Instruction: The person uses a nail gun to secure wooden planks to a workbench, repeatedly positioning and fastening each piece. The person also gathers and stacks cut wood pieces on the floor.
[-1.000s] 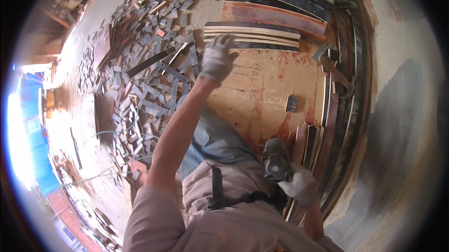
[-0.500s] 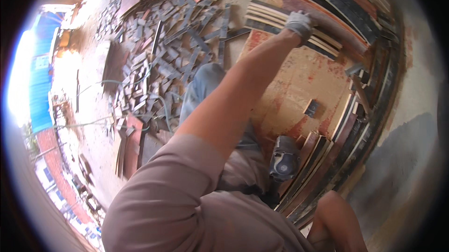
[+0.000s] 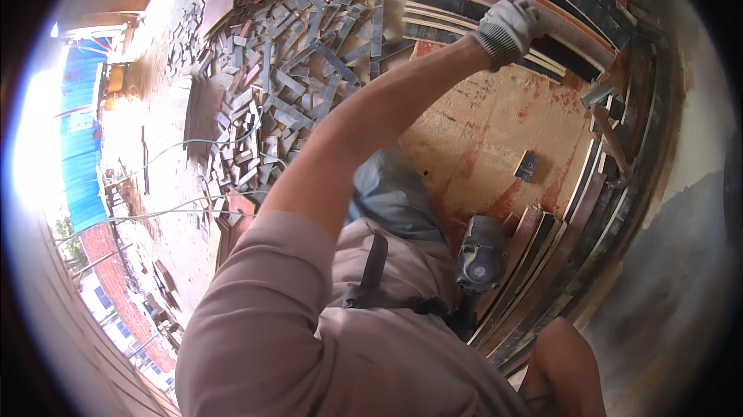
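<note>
My left hand, in a grey-white knitted glove, reaches out to the far right over a row of long wood strips. Its fingers are curled down at a black-faced strip, whose ends stick out on both sides of the hand. Pale-edged strips lie side by side just nearer than it. All of them rest on a worn tan board with red stains. Of my right arm only the bent elbow shows at the lower right; the hand is out of the picture.
A hammer lies at the board's right edge, by stacked long strips. A grey power tool sits close by my body. One small dark block lies on the board. Scattered wood offcuts and a thin hose cover the floor left.
My left hand has shifted slightly right and away from me. The strip at the far side of the row now shows a black face. My body and the view have moved a little.
</note>
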The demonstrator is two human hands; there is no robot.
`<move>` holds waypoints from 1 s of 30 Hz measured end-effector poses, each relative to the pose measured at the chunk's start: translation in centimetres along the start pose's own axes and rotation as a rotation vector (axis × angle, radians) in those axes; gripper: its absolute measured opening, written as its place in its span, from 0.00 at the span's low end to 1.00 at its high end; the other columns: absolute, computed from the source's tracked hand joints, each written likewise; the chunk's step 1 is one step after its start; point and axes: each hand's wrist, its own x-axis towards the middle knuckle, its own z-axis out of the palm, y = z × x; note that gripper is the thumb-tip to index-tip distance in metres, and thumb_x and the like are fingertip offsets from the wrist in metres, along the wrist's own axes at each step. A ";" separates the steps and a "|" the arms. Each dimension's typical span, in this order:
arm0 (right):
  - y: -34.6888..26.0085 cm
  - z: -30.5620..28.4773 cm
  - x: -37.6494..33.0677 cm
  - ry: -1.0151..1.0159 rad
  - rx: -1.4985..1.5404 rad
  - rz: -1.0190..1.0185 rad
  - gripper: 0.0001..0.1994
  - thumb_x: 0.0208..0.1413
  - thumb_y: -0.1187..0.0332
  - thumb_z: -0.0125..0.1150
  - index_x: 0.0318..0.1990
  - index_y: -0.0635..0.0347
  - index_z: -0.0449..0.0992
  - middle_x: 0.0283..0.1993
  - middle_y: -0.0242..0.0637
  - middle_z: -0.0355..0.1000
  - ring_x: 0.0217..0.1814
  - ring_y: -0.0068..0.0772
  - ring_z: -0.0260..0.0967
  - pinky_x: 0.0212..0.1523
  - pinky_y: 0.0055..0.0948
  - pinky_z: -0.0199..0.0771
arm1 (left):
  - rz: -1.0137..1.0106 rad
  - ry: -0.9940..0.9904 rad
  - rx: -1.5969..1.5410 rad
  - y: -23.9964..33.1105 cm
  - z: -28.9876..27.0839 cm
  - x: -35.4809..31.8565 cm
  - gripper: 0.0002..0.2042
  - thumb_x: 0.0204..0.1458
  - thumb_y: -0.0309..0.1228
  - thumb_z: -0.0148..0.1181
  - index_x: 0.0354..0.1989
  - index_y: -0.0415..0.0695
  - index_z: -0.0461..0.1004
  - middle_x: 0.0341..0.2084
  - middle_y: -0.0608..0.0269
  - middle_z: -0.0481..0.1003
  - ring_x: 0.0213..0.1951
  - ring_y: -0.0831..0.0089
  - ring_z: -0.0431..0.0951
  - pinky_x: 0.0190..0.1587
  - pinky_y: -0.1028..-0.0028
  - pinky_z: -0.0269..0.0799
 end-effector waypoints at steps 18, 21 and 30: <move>-1.3 1.2 -1.0 -0.006 0.009 0.035 0.09 0.61 0.81 0.65 0.47 0.62 0.83 0.43 0.37 0.81 0.39 0.26 0.76 0.40 0.24 0.76 | 0.122 -0.458 -0.447 1.8 3.6 -19.0 0.15 0.63 0.31 0.56 0.55 0.52 0.83 0.47 0.52 0.82 0.50 0.49 0.82 0.53 0.56 0.79; -1.4 1.3 -1.0 -0.006 0.004 0.037 0.09 0.61 0.82 0.65 0.47 0.62 0.83 0.43 0.37 0.80 0.39 0.26 0.76 0.39 0.23 0.76 | 0.116 -0.330 -0.474 3.1 3.8 -20.0 0.16 0.61 0.32 0.60 0.58 0.52 0.82 0.52 0.54 0.80 0.56 0.50 0.77 0.58 0.55 0.74; -1.2 0.8 -1.1 0.026 -0.034 0.046 0.08 0.62 0.82 0.66 0.46 0.62 0.83 0.43 0.35 0.80 0.38 0.24 0.76 0.38 0.22 0.76 | 0.096 -0.213 -0.629 10.5 4.5 -18.9 0.32 0.46 0.44 0.79 0.63 0.55 0.80 0.53 0.60 0.77 0.56 0.54 0.73 0.59 0.55 0.69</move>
